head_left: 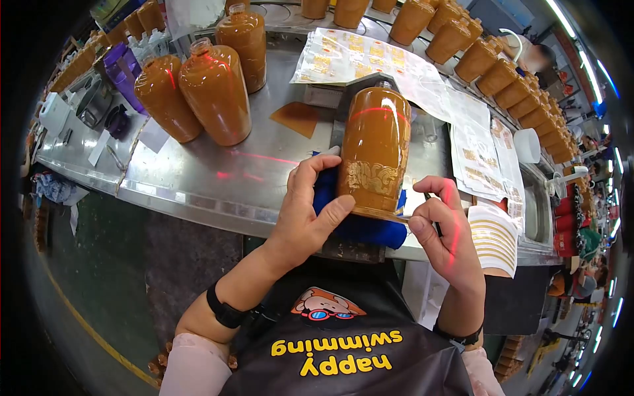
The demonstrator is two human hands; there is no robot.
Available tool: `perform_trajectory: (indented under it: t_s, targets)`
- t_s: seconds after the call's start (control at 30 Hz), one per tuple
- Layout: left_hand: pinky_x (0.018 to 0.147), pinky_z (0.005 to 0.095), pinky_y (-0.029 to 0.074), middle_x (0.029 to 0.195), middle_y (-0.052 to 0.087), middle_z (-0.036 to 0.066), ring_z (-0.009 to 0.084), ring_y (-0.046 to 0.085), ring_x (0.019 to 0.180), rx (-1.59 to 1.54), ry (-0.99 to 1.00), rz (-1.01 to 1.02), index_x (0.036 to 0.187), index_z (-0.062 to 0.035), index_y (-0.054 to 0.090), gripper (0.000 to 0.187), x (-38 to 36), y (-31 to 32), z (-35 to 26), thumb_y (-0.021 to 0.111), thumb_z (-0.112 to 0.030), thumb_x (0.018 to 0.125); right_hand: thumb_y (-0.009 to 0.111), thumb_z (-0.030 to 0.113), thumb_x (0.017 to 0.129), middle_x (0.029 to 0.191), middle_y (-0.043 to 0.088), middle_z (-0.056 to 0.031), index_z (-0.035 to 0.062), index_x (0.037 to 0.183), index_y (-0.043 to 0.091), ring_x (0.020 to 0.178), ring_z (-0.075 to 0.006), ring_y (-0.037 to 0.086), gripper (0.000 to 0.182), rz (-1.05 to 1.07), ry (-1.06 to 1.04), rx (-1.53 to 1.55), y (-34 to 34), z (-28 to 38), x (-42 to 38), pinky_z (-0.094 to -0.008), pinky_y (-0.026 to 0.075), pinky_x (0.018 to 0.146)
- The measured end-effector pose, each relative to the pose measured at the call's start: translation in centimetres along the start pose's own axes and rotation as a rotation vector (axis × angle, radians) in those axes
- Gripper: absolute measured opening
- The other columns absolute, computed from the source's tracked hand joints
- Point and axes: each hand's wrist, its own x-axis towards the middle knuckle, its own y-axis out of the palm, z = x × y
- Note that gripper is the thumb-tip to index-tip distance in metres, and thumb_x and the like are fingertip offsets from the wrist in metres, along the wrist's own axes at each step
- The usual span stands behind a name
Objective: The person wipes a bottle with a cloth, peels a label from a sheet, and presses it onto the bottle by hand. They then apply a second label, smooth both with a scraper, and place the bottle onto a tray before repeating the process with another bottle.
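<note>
A glossy brown bottle [378,135] with raised gold lettering low on its side lies tilted, its neck pointing away from me, on a support with blue cloth [373,231]. My left hand [307,204] holds it from the left, fingers along its side and thumb at the base edge. At the base's right, my right hand [446,228] has its fingers curled round a thin dark pen-like tool [437,228]. A narrow brownish-gold strip [382,214] runs along the base edge towards the right thumb and fingertip.
Several brown bottles [214,92] stand at the back left, more [498,76] line the curved rack. Decal sheets [370,56] lie behind and right; a sheet with curved gold stripes [492,241] hangs over the front edge. A purple bottle [123,72] stands far left.
</note>
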Motion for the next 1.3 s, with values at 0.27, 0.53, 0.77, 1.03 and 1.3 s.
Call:
perform_trajectory:
  t_s: [0.27, 0.53, 0.77, 1.03, 1.3]
  targets:
    - [0.108, 0.0398, 0.029, 0.129, 0.046, 0.018, 0.0307, 0.040, 0.124, 0.034, 0.043, -0.004, 0.134, 0.0006, 0.040, 0.063, 0.3, 0.1, 0.4, 0.067, -0.036, 0.090, 0.063, 0.012, 0.091, 0.110, 0.053, -0.0183, 0.0008, 0.085, 0.059, 0.107, -0.0293, 0.051, 0.014, -0.036, 0.031, 0.006, 0.2, -0.5, -0.1, -0.0361, 0.042, 0.088]
    - [0.108, 0.0418, 0.030, 0.129, 0.044, 0.019, 0.0316, 0.040, 0.123, 0.112, 0.060, -0.012, 0.135, 0.0000, 0.038, 0.066, 0.6, 0.3, 0.1, 0.068, -0.037, 0.089, 0.063, 0.013, 0.091, 0.112, 0.053, -0.0174, 0.0010, 0.085, 0.060, 0.106, -0.0293, 0.052, 0.013, -0.050, 0.068, 0.024, 0.5, -1.1, -0.2, -0.0366, 0.043, 0.087]
    - [0.108, 0.0416, 0.030, 0.130, 0.044, 0.018, 0.0312, 0.040, 0.124, 0.112, 0.056, -0.003, 0.135, 0.0001, 0.038, 0.067, 0.7, 0.5, 0.1, 0.069, -0.037, 0.089, 0.062, 0.015, 0.093, 0.117, 0.048, -0.0155, 0.0013, 0.085, 0.057, 0.107, -0.0246, 0.049, 0.016, -0.001, 0.095, 0.093, 0.6, -2.0, -0.4, -0.0339, 0.040, 0.091]
    - [0.109, 0.0409, 0.029, 0.130, 0.043, 0.018, 0.0304, 0.039, 0.125, 0.110, 0.056, 0.010, 0.136, -0.0003, 0.038, 0.067, 0.7, 0.6, -0.1, 0.068, -0.037, 0.089, 0.063, 0.013, 0.092, 0.116, 0.049, -0.0159, 0.0012, 0.089, 0.060, 0.105, -0.0260, 0.052, 0.013, -0.021, 0.074, 0.114, 0.8, -2.6, -0.6, -0.0340, 0.044, 0.086]
    - [0.109, 0.0404, 0.029, 0.130, 0.043, 0.018, 0.0297, 0.039, 0.125, 0.070, 0.040, 0.027, 0.136, -0.0005, 0.037, 0.067, 0.7, 0.3, 0.3, 0.068, -0.037, 0.090, 0.058, 0.016, 0.095, 0.116, 0.048, -0.0168, 0.0009, 0.087, 0.059, 0.107, -0.0261, 0.051, 0.017, 0.047, 0.159, 0.249, 0.7, -2.8, -0.4, -0.0332, 0.041, 0.091]
